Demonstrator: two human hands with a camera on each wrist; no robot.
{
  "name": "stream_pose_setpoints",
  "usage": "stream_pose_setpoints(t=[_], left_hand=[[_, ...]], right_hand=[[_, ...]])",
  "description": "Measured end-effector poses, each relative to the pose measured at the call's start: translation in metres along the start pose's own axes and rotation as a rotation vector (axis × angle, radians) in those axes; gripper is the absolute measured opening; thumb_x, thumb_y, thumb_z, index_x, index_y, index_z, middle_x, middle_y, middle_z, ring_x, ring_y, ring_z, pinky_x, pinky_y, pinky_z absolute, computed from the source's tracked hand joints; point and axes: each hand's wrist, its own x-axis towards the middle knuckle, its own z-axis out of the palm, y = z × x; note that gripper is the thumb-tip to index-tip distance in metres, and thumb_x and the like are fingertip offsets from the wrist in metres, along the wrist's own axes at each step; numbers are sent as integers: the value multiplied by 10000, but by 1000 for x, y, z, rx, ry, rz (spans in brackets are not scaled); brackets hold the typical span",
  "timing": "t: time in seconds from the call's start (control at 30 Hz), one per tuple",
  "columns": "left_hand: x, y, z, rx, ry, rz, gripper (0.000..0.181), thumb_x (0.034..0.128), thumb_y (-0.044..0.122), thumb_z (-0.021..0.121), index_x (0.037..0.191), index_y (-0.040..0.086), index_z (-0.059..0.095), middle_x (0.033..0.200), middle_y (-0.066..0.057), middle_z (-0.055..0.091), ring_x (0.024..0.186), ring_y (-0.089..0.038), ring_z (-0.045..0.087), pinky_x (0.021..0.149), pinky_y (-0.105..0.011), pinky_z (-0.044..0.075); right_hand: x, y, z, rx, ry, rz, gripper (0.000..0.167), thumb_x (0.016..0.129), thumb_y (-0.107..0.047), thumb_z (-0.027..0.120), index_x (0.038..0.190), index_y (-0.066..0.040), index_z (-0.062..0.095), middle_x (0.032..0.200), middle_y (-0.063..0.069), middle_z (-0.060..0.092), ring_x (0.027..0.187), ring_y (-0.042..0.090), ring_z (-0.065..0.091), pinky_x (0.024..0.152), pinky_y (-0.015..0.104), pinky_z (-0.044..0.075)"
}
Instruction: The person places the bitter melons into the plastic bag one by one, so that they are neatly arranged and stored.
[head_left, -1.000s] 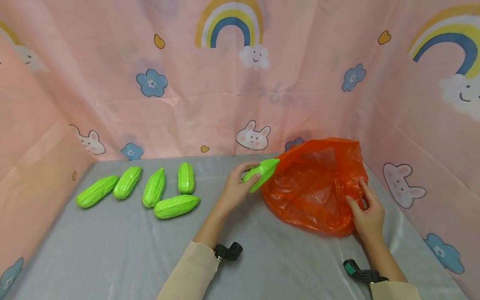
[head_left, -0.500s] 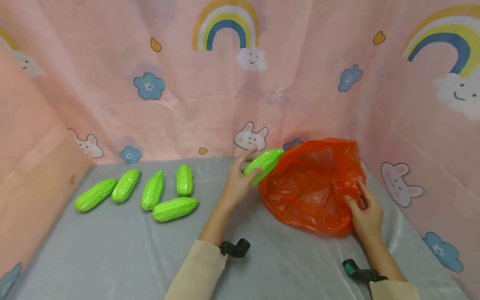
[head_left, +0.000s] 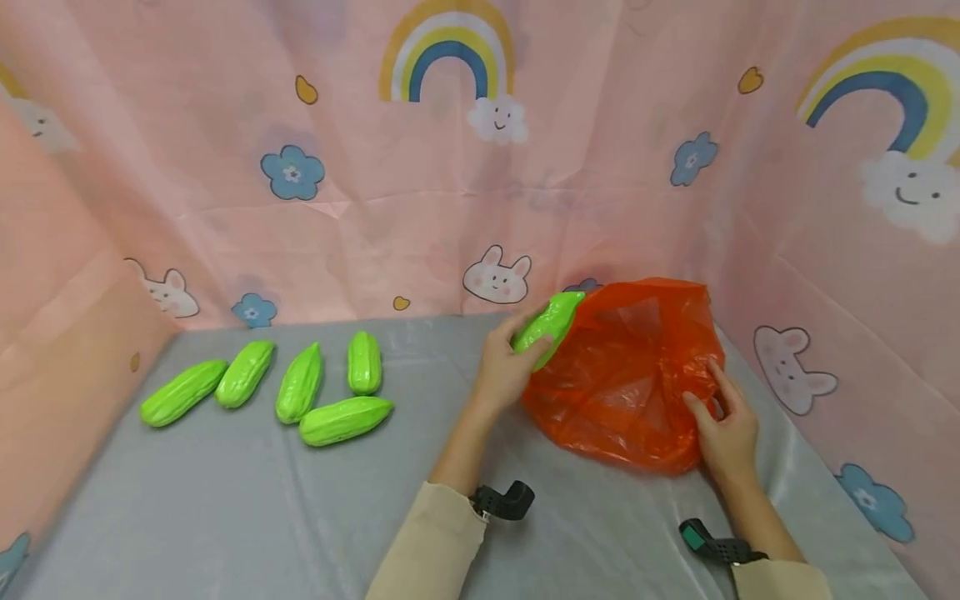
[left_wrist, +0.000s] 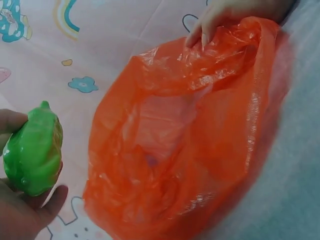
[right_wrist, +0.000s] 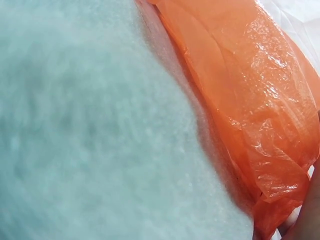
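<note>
My left hand (head_left: 504, 367) grips a bright green ridged gourd (head_left: 551, 323), its pointed tip up and to the right, at the left side of an orange-red plastic bag (head_left: 622, 392). In the left wrist view the gourd (left_wrist: 36, 150) sits between thumb and fingers, apart from the bag's wide mouth. My right hand (head_left: 727, 429) pinches the bag's right rim between thumb and fingers. The right wrist view shows the bag's outer side (right_wrist: 250, 100), with only part of the hand at the lower right edge.
Several more green gourds lie at the left of the grey table (head_left: 225, 517); one of these gourds (head_left: 347, 421) lies crosswise in front. A pink printed cloth (head_left: 360, 242) hangs behind and along both sides. Each wrist wears a black camera mount (head_left: 504, 500).
My left hand has carried the gourd rightward to the bag's mouth. My right hand keeps its hold on the bag's rim. The whole head view has shifted slightly.
</note>
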Motion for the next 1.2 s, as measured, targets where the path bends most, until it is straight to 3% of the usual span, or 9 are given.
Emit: stream_pose_setpoints(t=[0.17,0.4,0.53,0.77,1.03,1.2], left_hand=[[-2,-7,7,1,29,2,459,923,125,705,1370,216,650,1338,-57,657,1007,-162,615,827,-271,563],[-7,-14,19,208,36,26,460,910,218,727,1363,250,656,1294,-67,651,1107,-191,610,905,-304,548],[-9,-18,21,228,9,0,449,919,228,716,1364,242,658,1299,-102,643,1090,-219,607,909,-331,558],[-6,-23,21,253,21,-23,436,928,206,706,1361,240,661,1348,-100,623,1150,-249,601,969,-395,549],[-6,-29,27,288,20,1,441,931,212,700,1368,252,655,1294,-68,650,1060,-200,591,863,-297,509],[-8,-32,32,332,29,-2,440,934,212,705,1370,229,653,1303,-62,661,1076,-201,595,869,-304,505]], right_hand=[[-2,0,-1,-2,8,16,599,945,-114,695,1504,-214,503,1495,139,537,1216,-67,496,1045,31,368],[0,0,0,58,84,4,610,899,14,688,1475,-102,525,1394,136,562,1075,-101,485,900,-15,395],[-2,-4,2,83,109,-27,603,885,54,680,1457,-73,540,1380,148,575,1078,-95,506,903,2,411],[3,-4,4,104,138,-69,604,866,57,688,1426,-146,591,1386,128,611,1080,-81,536,818,24,437],[5,-5,5,86,160,-55,623,858,58,659,1430,-180,591,1390,129,617,1141,-84,527,889,24,434],[3,-4,5,73,185,-64,634,834,86,611,1430,-131,587,1374,198,610,1162,-78,510,988,57,400]])
